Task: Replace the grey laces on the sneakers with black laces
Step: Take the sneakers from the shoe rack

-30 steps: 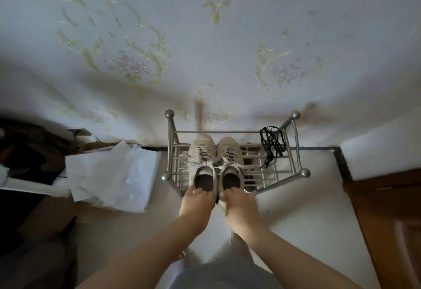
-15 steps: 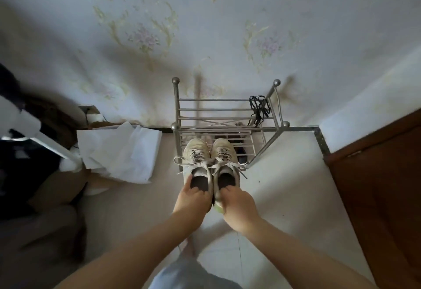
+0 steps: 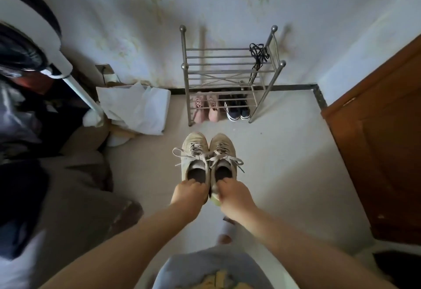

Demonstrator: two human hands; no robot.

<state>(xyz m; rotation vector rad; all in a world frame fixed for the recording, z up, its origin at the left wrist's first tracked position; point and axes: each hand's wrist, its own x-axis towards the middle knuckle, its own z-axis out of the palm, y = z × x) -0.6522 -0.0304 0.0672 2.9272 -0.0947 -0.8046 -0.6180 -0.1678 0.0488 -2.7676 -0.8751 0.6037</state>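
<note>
Above pale floor, hands (image 3: pixel 211 195) grip worn suede sneakers (image 3: pixel 208 158), grey laces (image 3: pixel 205 154) flat.

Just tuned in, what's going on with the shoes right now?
A person holds a pair of sneakers, one heel in the left hand and one in the right hand, in front of the metal rack. The left sneaker and right sneaker still have grey laces tied. The black laces hang on the rack's top shelf, untouched.
</note>
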